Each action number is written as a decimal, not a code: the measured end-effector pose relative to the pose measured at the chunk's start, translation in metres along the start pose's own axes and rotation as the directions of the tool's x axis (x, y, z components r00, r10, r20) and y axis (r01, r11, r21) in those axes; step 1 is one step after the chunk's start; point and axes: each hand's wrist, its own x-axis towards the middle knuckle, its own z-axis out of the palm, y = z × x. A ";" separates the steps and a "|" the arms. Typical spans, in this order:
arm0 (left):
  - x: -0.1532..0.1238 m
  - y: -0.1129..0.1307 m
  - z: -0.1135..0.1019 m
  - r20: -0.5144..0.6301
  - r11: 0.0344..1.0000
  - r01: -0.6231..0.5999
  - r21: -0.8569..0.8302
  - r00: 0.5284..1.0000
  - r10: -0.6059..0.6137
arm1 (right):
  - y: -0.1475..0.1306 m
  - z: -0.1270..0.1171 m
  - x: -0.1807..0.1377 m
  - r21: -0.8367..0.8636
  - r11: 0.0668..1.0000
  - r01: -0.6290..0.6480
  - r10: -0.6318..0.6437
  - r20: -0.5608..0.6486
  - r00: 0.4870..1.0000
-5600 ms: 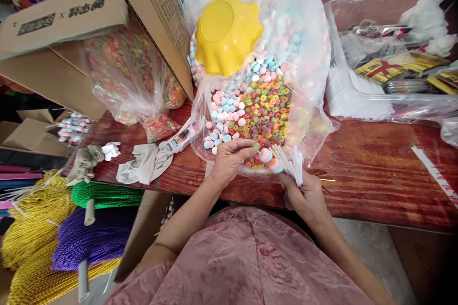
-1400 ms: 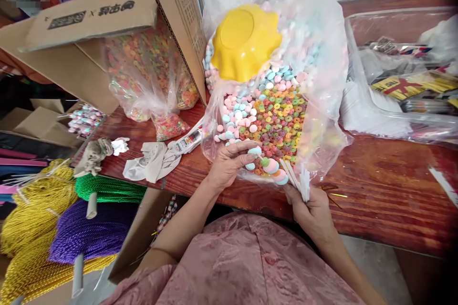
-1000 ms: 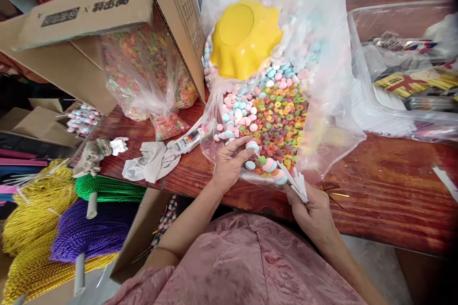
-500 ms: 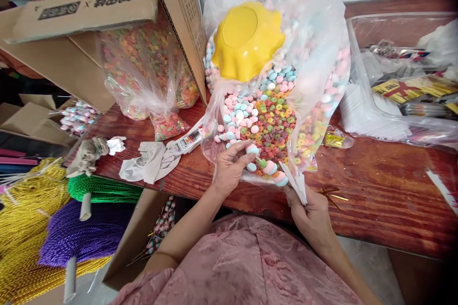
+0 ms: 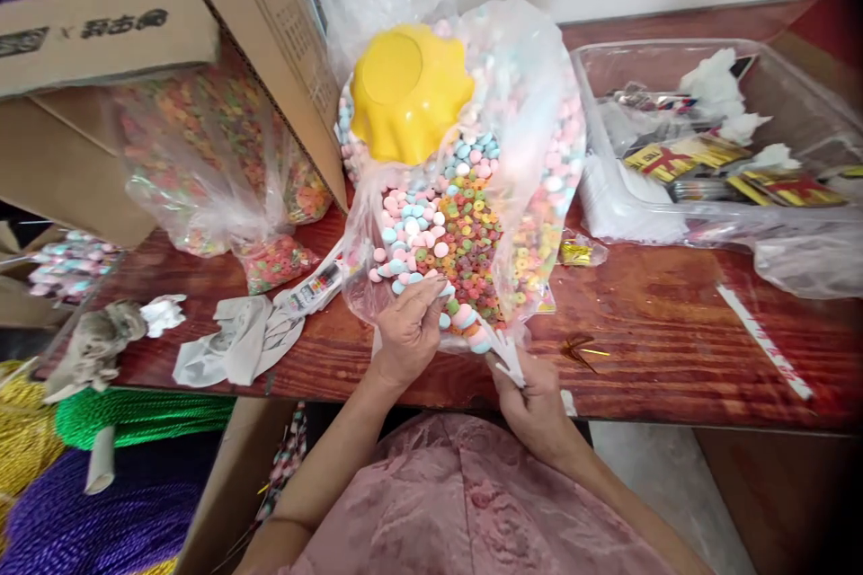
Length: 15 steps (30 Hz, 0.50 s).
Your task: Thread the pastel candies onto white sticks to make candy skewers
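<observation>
My left hand (image 5: 411, 332) is closed, its thumb and fingertips pinching a pale blue-and-white candy (image 5: 447, 289) at the end of a candy skewer. My right hand (image 5: 536, 400) is wrapped round white sticks (image 5: 505, 355) at the skewer's other end. Pink and blue candies (image 5: 468, 328) and a green ring are threaded between the hands. Just beyond lies an opened clear bag with pastel candies (image 5: 414, 225) and sugared gummy rings (image 5: 468, 238). A yellow scalloped bowl (image 5: 411, 94) rests upside down on the pastel candies. The stick inside the threaded candies is hidden.
At left, a cardboard box (image 5: 283, 45) holds a bag of gummy rings (image 5: 209, 144). A clear plastic bin (image 5: 694, 220) with packets stands at right. Grey cloth (image 5: 235, 341), a brown-gold twist tie (image 5: 583, 352) and a white strip (image 5: 765, 341) lie on the wooden table (image 5: 647, 305).
The view has swung right, so the scene sits further left and more of the bin shows. My left fingers have closed further over the candy at the skewer's end. My right hand keeps its grip.
</observation>
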 end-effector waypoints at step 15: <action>0.010 0.013 0.015 0.082 0.992 -0.073 0.104 0.994 0.065 | 0.001 -0.004 0.008 0.054 0.998 -0.018 0.022 -0.059 0.998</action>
